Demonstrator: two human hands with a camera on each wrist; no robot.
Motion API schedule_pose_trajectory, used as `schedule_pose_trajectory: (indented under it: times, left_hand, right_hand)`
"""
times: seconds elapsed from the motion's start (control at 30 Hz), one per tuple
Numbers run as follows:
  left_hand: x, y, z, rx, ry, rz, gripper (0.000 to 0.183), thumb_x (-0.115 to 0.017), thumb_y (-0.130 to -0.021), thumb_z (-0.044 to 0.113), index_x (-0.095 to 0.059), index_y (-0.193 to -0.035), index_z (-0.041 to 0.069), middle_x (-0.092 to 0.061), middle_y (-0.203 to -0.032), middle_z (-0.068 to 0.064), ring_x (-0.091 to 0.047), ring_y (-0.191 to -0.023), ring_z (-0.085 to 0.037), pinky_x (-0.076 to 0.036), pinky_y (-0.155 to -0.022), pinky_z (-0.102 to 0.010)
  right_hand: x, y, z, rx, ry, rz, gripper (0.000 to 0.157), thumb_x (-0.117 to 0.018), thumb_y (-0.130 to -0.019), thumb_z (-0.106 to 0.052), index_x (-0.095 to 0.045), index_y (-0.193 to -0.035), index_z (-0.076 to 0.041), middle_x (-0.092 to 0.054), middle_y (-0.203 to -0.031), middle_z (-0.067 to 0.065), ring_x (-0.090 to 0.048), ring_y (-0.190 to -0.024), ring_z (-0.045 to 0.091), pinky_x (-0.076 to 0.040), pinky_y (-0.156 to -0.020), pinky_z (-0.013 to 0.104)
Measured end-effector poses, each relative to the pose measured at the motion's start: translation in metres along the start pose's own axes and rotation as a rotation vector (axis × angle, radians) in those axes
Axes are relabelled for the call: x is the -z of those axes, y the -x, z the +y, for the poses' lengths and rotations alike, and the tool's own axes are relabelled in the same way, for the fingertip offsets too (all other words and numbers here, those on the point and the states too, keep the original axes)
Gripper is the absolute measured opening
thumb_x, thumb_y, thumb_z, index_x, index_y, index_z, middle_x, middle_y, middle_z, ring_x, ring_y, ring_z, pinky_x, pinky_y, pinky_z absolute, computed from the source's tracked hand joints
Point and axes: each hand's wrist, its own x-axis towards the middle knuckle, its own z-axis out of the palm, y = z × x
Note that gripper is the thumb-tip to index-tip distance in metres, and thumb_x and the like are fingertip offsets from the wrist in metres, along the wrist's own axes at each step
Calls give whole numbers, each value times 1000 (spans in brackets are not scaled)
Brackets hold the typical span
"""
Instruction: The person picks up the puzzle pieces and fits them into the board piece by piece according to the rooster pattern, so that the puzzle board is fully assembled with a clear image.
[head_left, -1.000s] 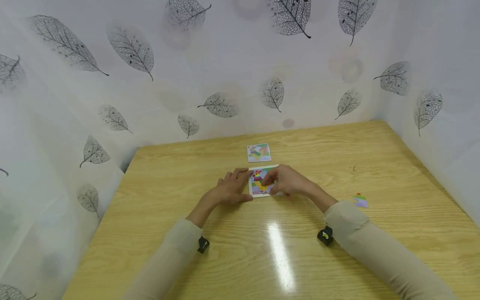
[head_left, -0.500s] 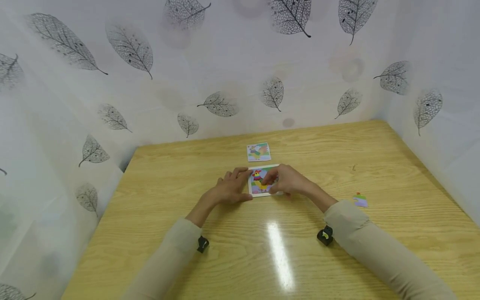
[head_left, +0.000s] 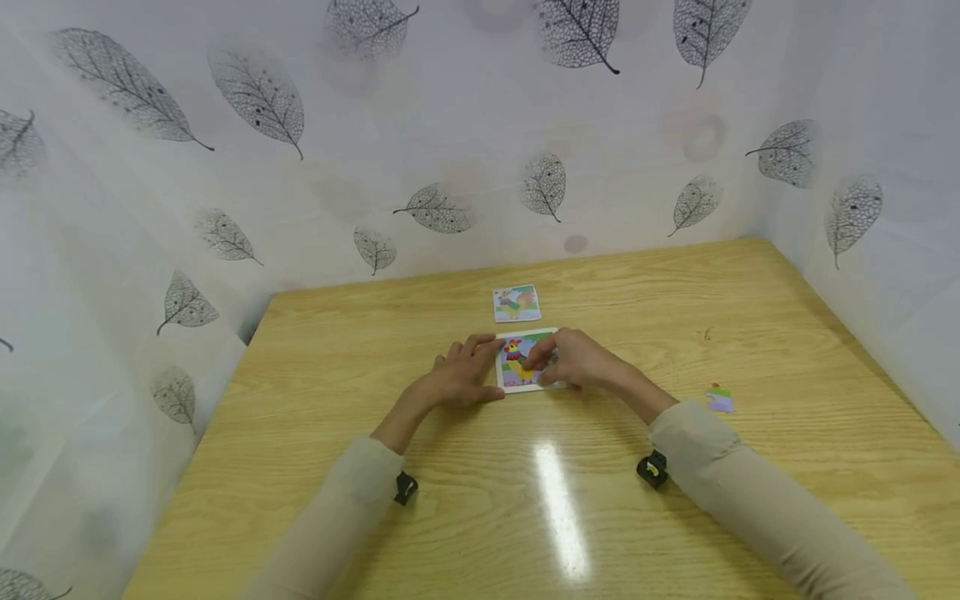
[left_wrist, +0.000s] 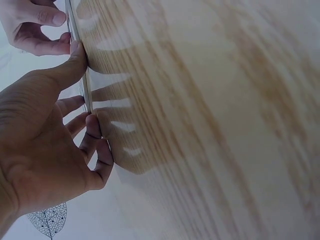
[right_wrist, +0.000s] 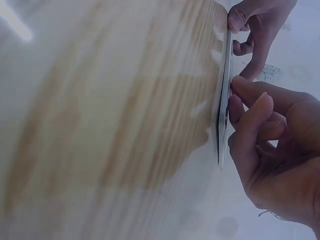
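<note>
A jigsaw puzzle (head_left: 515,373) of a colourful bird in a white-edged tray lies mid-table. My left hand (head_left: 461,379) holds the tray's left side, thumb at the near corner and index finger at the far one. In the left wrist view, this left hand's (left_wrist: 50,125) other fingers are bent beside the tray's edge. Over the puzzle's right half, my right hand (head_left: 581,360) has bent fingers and thumb down at a piece mostly hidden beneath them. Seen from the right wrist, the right hand's (right_wrist: 272,135) fingertips meet the puzzle's surface. A loose puzzle piece (head_left: 720,398), green and lavender, lies farther right.
Behind the puzzle lies a small picture card (head_left: 516,303) with a paler version of the bird. The wooden table (head_left: 360,333) backs onto a white curtain (head_left: 480,108) with leaf prints. Black wrist cameras (head_left: 652,469) hang below both sleeves.
</note>
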Motion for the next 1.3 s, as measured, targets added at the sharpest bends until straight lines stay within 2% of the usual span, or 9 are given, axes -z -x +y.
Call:
schedule_pose_trajectory:
  times: [0.27, 0.4, 0.57, 0.7, 0.87, 1.0, 1.13, 1.2, 1.3]
  left_hand:
    - [-2, -1, -2, -14, -14, 11, 86, -67, -101, 42, -19, -167, 16, -15, -171, -8, -33, -141, -40, -35, -107, -61]
    - [-2, -1, -3, -8, -18, 9, 86, -67, -101, 42, -19, -167, 16, -15, -171, -8, -32, -142, -39, -34, -107, -61]
    - [-3, -2, -2, 0, -14, -3, 86, -67, -101, 42, -17, -168, 19, -13, -172, -6, -30, -145, -39, -33, -109, -61]
    - [0, 0, -1, 1, -4, 3, 86, -67, -101, 42, -18, -167, 19, -14, -172, -7, -30, -145, -38, -32, -110, -61]
    - [1, 3, 1, 0, -5, 14, 85, -68, -100, 41, -21, -167, 19, -18, -171, -8, -32, -143, -37, -34, -109, -59]
    - [2, 4, 2, -6, -10, 17, 85, -68, -100, 42, -22, -167, 18, -19, -170, -8, -33, -143, -37, -35, -108, -58]
    - [2, 4, 3, -15, -6, 16, 84, -69, -100, 41, -22, -167, 18, -19, -170, -9, -33, -142, -38, -35, -106, -57]
    - [2, 4, 2, -16, -6, 14, 85, -68, -100, 41, -22, -167, 18, -19, -170, -9, -33, -142, -38, -35, -106, -57]
    - [2, 3, 1, -10, -12, 11, 85, -68, -101, 42, -20, -167, 18, -18, -171, -8, -33, -142, -37, -35, -107, -57]
  right_hand:
    - [10, 13, 5, 35, -36, -21, 22, -71, -98, -10, -75, -119, -6, -69, -126, 12, -48, -48, 14, -51, -46, 32]
    - [18, 23, 12, 50, -73, -5, 26, -68, -101, -16, -73, -125, -6, -68, -129, 13, -60, -63, 20, -55, -49, 37]
    - [38, 41, 25, 46, -90, 17, 32, -67, -103, -20, -68, -130, -3, -63, -132, 19, -70, -85, 29, -55, -49, 40]
    - [56, 60, 35, 17, -69, 40, 36, -68, -102, -21, -65, -134, -4, -61, -134, 20, -70, -86, 31, -53, -48, 39]
    - [76, 88, 52, -5, -58, 70, 39, -67, -103, -22, -63, -137, -3, -60, -135, 22, -67, -81, 31, -50, -46, 36]
    - [87, 111, 65, -11, -58, 89, 40, -66, -104, -21, -61, -137, 0, -59, -134, 25, -65, -74, 24, -48, -43, 35]
    - [95, 132, 77, -41, -42, 95, 40, -66, -103, -21, -61, -138, -1, -58, -131, 25, -53, -55, 15, -47, -44, 35]
    - [99, 141, 83, -62, -39, 87, 40, -66, -103, -21, -61, -138, -2, -57, -130, 24, -41, -47, 13, -46, -44, 34]
    - [104, 153, 90, -64, -38, 68, 40, -68, -102, -17, -60, -138, -1, -56, -131, 25, -39, -49, 11, -45, -44, 33]
